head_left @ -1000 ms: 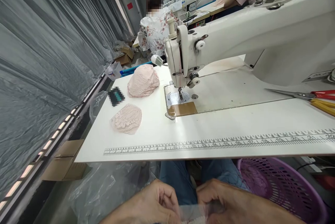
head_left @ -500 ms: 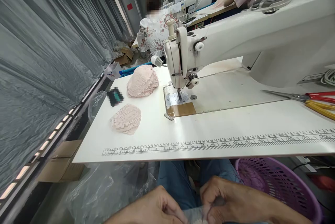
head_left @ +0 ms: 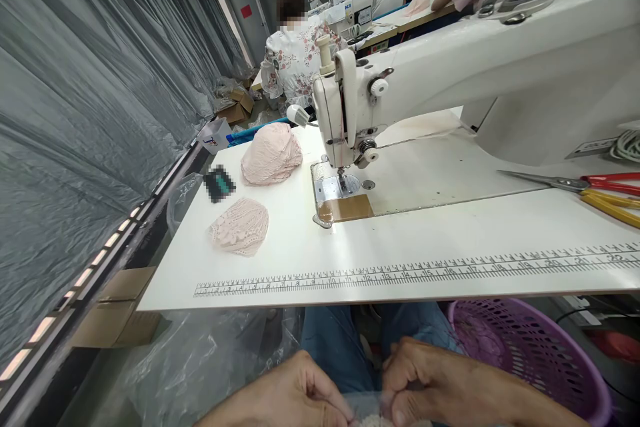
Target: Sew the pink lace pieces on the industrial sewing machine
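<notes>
Below the edge of a white worktable (head_left: 450, 227) printed with a ruler scale, a person's left hand (head_left: 295, 397) and right hand (head_left: 430, 384) pinch a thin clear plastic film (head_left: 367, 404) over blue-jeaned knees. On the table stand a white industrial sewing machine (head_left: 450, 74), two pale pink lace fabric pieces (head_left: 240, 226), and red- and yellow-handled scissors (head_left: 595, 187). A purple perforated plastic basket (head_left: 530, 347) sits at right.

Beyond the two hands (head_left: 350, 394): two pink lace piles (head_left: 273, 154), one sewing machine (head_left: 450, 74), one pair of scissors (head_left: 585, 182), one purple basket (head_left: 530, 347).
</notes>
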`<state>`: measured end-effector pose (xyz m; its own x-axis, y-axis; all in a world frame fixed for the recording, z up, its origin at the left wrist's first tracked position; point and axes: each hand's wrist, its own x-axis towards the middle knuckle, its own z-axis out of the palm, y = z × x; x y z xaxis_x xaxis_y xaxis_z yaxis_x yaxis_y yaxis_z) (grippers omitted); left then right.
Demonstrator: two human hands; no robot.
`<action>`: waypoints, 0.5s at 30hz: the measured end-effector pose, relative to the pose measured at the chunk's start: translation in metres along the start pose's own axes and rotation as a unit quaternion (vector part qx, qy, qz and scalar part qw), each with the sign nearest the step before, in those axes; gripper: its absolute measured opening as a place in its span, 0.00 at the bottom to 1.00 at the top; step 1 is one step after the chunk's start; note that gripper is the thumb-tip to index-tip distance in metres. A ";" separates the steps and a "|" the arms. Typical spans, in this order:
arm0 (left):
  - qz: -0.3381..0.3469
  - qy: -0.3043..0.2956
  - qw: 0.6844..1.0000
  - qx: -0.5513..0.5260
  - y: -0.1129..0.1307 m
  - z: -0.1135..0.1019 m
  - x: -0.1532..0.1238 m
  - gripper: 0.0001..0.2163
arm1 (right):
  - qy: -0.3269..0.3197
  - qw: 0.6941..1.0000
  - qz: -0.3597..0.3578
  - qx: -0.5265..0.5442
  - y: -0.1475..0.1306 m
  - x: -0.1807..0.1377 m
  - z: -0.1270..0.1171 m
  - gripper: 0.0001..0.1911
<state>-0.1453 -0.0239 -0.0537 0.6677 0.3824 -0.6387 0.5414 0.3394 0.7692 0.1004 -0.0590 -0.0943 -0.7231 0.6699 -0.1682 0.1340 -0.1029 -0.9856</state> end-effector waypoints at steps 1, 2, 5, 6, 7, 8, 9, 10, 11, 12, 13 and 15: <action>-0.002 0.002 1.000 -0.007 0.001 0.000 0.000 0.26 | 0.000 1.000 0.003 0.001 -0.001 0.000 0.001 0.24; -0.005 0.004 1.000 -0.013 0.001 -0.001 -0.001 0.27 | 0.003 1.000 0.008 0.002 -0.002 0.000 0.001 0.24; -0.007 0.008 1.000 -0.026 -0.003 -0.004 -0.002 0.25 | 0.019 0.999 0.028 0.016 -0.001 0.001 0.003 0.25; -0.006 0.008 1.000 -0.029 -0.004 -0.005 -0.003 0.24 | 0.019 0.999 0.034 0.025 0.000 0.002 0.003 0.25; -0.004 0.007 0.999 -0.034 -0.005 -0.006 -0.004 0.22 | 0.017 0.998 0.040 0.035 0.002 0.002 0.003 0.25; -0.004 0.007 0.999 -0.038 -0.006 -0.007 -0.004 0.21 | 0.012 0.998 0.045 0.045 0.004 0.003 0.002 0.26; -0.004 0.009 0.999 -0.042 -0.007 -0.007 -0.004 0.20 | 0.004 0.997 0.052 0.054 0.006 0.004 0.002 0.26; -0.007 0.011 0.999 -0.045 -0.007 -0.007 -0.004 0.20 | -0.002 0.997 0.058 0.060 0.007 0.004 0.002 0.26; -0.012 0.013 0.999 -0.050 -0.007 -0.006 -0.004 0.20 | -0.004 0.996 0.063 0.062 0.007 0.005 0.002 0.26; -0.020 0.013 0.998 -0.055 -0.006 -0.004 -0.003 0.21 | 0.000 0.996 0.067 0.059 0.007 0.006 0.002 0.26; -0.028 0.012 0.998 -0.062 -0.006 -0.003 -0.002 0.22 | 0.008 0.996 0.067 0.053 0.007 0.007 0.003 0.25; -0.041 0.009 0.996 -0.079 -0.004 0.000 0.002 0.24 | 0.029 0.997 0.065 0.037 0.005 0.009 0.005 0.21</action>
<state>-0.1465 -0.0251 -0.0580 0.6144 0.3624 -0.7009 0.5065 0.5000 0.7025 0.0916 -0.0570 -0.1008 -0.6625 0.6884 -0.2952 0.1723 -0.2434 -0.9545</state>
